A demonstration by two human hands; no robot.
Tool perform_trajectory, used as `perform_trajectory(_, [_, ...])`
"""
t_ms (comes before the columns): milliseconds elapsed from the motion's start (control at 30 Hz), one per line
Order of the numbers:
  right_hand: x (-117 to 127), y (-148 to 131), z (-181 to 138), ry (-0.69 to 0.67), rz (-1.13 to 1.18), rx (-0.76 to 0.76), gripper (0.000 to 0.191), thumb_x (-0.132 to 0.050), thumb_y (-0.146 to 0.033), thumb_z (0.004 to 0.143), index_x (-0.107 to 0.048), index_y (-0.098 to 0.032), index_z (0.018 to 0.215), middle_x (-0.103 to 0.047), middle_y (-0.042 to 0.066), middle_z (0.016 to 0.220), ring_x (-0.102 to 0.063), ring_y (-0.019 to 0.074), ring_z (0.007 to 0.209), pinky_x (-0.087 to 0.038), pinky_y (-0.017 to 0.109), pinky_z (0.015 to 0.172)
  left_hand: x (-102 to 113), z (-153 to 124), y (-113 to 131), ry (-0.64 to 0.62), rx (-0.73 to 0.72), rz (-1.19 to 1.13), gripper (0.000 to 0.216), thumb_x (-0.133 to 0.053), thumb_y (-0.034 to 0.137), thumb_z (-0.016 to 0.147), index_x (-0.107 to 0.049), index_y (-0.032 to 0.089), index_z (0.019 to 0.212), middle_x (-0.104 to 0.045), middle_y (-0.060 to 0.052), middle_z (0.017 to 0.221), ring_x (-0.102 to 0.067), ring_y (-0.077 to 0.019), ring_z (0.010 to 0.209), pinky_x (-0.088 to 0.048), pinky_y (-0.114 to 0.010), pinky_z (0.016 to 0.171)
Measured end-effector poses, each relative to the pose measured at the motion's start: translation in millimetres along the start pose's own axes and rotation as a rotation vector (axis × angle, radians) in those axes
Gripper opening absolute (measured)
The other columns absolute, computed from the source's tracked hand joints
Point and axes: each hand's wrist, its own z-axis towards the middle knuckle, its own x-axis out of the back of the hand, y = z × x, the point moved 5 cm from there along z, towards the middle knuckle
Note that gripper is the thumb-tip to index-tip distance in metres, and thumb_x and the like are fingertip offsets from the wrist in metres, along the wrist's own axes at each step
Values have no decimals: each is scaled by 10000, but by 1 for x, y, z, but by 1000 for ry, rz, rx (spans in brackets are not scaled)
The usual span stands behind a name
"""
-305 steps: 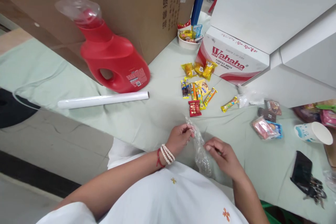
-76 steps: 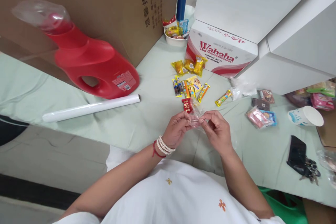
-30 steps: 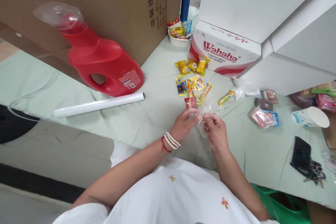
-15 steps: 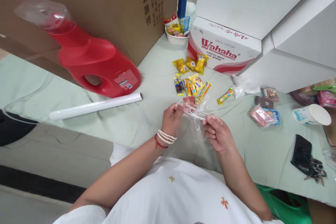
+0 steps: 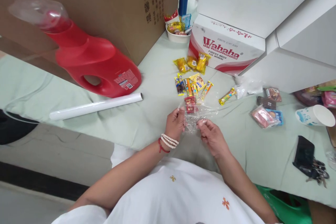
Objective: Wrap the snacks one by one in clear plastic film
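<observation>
Between my hands is a clear plastic bag (image 5: 193, 120), thin and crinkled. My left hand (image 5: 175, 121), with a white bead bracelet at the wrist, pinches its left side. The fingertips of my right hand (image 5: 210, 133) grip its right lower part. Just beyond the bag, partly seen through it, lies a red snack packet (image 5: 190, 105). Behind that are small yellow and orange snack sticks (image 5: 207, 90), a cream packet (image 5: 197, 81) and dark blue-yellow sticks (image 5: 180, 84). Yellow wrapped cakes (image 5: 181, 65) lie farther back. One yellow stick (image 5: 228, 96) lies apart to the right.
At left stand a red detergent bottle (image 5: 102, 63) and a white roll (image 5: 97, 106) before a brown carton (image 5: 105, 7). A Wahaha box (image 5: 225, 47) and snack bowl (image 5: 178, 37) are behind. To the right are wrapped snacks (image 5: 264, 116), a paper cup (image 5: 315, 115) and keys (image 5: 319, 173).
My right hand has moved left and down, closer to my left hand. The bag, stretched between them before, now hangs looser and spreads toward the red packet.
</observation>
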Motion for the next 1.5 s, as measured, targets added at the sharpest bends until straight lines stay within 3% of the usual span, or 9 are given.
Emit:
perform_trajectory(200, [-16,8,-1,63,4,108,432,-860,-532,677,-595,-196,727,-434,-81,595,-291,71,505,-224,209,436,-6,-15,-4,-120,-90,175,440,-729,604,795,-618,196,674,-604,8,648,-534,-149,637,-420,-274,619])
perform_trajectory(367, [-14,1,-6,-14,91,67,395,-872,-481,688,-609,-193,748,-545,-41,666,-347,69,526,-253,182,428,5,-11,-2,-16,-40,47,406,-661,553,848,-576,200,667,-608,0,674,-563,-145,676,-451,-272,663])
perform_trajectory(567, [15,-4,-14,-96,252,-144,412,-952,-348,628,-601,-178,761,-644,-10,761,-229,10,477,-174,116,378,35,-13,4,-64,212,-65,475,-700,635,797,-494,212,721,-433,106,500,-319,-46,362,-412,-234,478])
perform_trajectory(833, [79,8,-16,-156,55,-227,397,-922,-410,690,-604,-194,790,-591,-33,680,-207,2,441,-121,133,366,100,-15,12,-179,362,154,477,-714,623,774,-474,218,699,-307,131,453,-221,-39,352,-318,-212,429])
perform_trajectory(1000, [96,22,-13,-123,-267,-161,454,-856,-563,725,-596,-196,790,-621,-3,723,-323,48,478,-170,183,395,126,-29,26,18,-106,916,388,-690,523,784,-600,201,980,-587,1,728,-573,-180,582,-478,-325,569])
perform_trajectory(1100, [93,26,-14,-129,-394,-134,476,-792,-626,767,-581,-202,808,-617,-5,733,-336,63,501,-220,206,437,108,-51,50,156,-686,1237,380,-653,324,833,-614,189,1186,-655,-148,1116,-650,-310,1036,-499,-484,908])
perform_trajectory(1200, [84,24,-18,-156,-490,-102,483,-723,-666,811,-571,-207,824,-602,-9,744,-342,78,520,-256,226,470,74,-64,55,-3,-994,1285,503,-563,243,861,-526,187,1359,-585,-189,1353,-513,-350,1341,-365,-566,1121])
perform_trajectory(1333, [74,12,-27,-242,-696,33,457,-643,-656,873,-575,-209,804,-561,-12,722,-421,118,601,-346,252,554,36,-52,43,-181,-984,1323,682,-584,492,866,-480,116,1426,-537,-238,1433,-436,-405,1403,-265,-634,1170])
perform_trajectory(1500, [84,-6,-23,-320,-951,80,382,-614,-597,906,-666,-222,957,-638,22,848,-560,182,777,-450,295,687,18,-31,14,-305,-752,1344,462,-367,424,1026,-677,186,780,-692,-106,820,-649,-256,867,-471,-412,802])
